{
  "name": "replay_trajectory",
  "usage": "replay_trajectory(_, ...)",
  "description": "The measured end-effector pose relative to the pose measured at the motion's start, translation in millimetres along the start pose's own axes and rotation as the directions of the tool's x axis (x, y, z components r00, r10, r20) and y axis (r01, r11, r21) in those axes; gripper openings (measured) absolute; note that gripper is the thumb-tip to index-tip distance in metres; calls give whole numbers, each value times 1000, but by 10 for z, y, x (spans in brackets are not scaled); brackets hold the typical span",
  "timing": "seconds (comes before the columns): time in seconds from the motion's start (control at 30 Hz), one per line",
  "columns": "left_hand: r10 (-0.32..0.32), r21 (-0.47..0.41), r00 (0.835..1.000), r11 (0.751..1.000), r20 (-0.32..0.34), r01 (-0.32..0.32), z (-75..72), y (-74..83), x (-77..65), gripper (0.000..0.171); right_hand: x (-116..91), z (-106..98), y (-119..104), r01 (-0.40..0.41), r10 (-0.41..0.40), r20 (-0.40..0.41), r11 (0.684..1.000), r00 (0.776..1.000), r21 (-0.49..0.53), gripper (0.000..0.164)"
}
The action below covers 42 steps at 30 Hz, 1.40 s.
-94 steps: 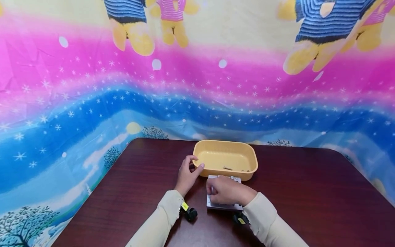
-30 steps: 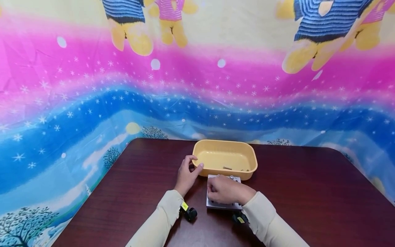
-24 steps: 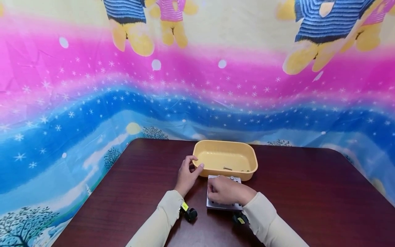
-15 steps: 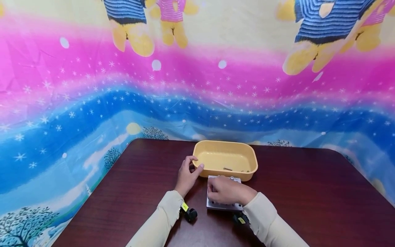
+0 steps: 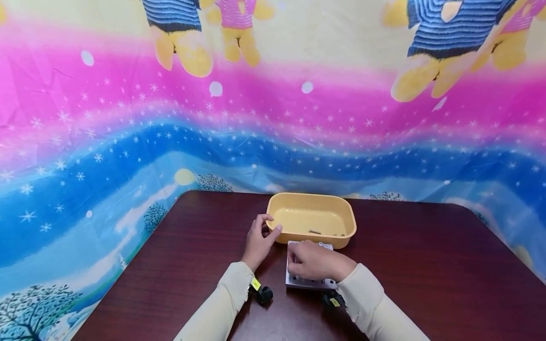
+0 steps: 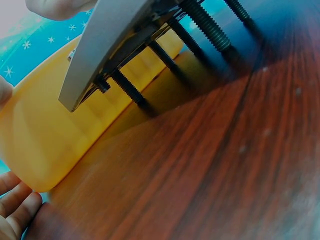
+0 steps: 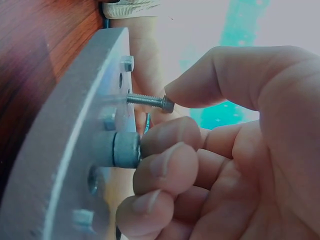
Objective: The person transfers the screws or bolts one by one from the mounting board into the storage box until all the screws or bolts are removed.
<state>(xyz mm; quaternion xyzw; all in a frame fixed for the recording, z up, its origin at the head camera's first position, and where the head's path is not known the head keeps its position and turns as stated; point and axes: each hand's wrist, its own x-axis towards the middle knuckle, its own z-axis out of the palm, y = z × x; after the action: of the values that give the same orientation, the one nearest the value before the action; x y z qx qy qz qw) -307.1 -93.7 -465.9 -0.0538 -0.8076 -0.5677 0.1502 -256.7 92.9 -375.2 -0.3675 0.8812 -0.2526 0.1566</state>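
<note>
My right hand (image 5: 315, 260) is over a silver metal plate (image 5: 307, 284) in the head view. In the right wrist view, thumb and curled index finger are at the head of a thin screw (image 7: 145, 100), which stands part-way out of a hole in the plate. Beside those fingers, a thicker socket-head screw (image 7: 127, 150) sticks up. Threaded shanks (image 6: 205, 25) hang below the plate in the left wrist view, keeping it raised off the table. My left hand (image 5: 256, 244) holds the left end of a yellow plastic tub (image 5: 307, 203), thumb and fingers round its corner.
One loose screw (image 5: 314, 232) and some tiny pieces lie in the tub, which stands right behind the plate. Other screw heads (image 7: 82, 220) sit low in the plate. The dark wooden table (image 5: 418, 265) reaches a printed cloth backdrop (image 5: 273, 118).
The right thumb and fingers have shifted slightly over the plate, from a looser to a more curled pose. The left hand, tub and plate stay put.
</note>
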Motion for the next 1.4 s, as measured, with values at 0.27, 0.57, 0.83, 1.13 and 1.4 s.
replay_trajectory(0.27,-10,10,1000,1000,1,10,4,-7,3,38,-4,-11,-6,5,-6,-17,1000,1000,-26,10)
replay_trajectory(0.57,-9,11,1000,1000,1,9,2,-3,-5,38,-8,-27,-7,26,-28,-41,998,999,-59,10)
replay_trajectory(0.83,5,5,1000,1000,4,-5,-4,7,1,38,-22,-49,-6,32,-38,-70,997,997,-74,9)
replay_trajectory(1.13,1,-5,1000,1000,15,-1,-10,4,1,39,-20,-71,-4,37,-41,-87,998,995,-51,7)
replay_trajectory(1.4,8,-14,1000,1000,13,-8,-15,20,0,40,-17,-83,-5,25,-33,-139,998,990,-62,5)
